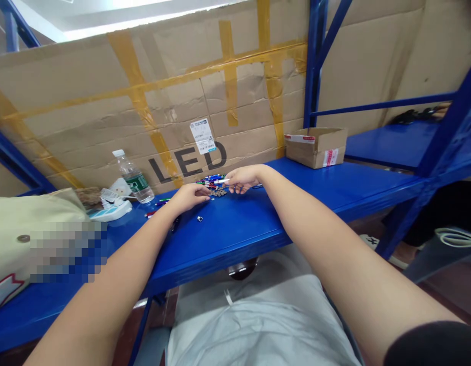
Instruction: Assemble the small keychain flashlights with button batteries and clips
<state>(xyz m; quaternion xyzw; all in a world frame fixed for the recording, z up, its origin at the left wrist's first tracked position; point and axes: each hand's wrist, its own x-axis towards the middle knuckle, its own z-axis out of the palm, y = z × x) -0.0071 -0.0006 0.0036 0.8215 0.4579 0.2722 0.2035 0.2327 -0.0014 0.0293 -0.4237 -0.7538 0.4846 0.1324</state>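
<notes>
Blue steel shelf, bearing one heap of small bronze-coloured discs at centre. Left hand: relaxed, palm down, fingertips just beside the heap, grasping nothing. Right hand: pinching a white pen above the heap. Coloured pens lie behind the heap; one small metal piece lies in front.

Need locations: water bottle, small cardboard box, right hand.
Water bottle [133,179]: head view, on the green label.
Small cardboard box [308,154]: head view, on the front wall.
Right hand [243,179]: head view, on the back of the hand.
</notes>
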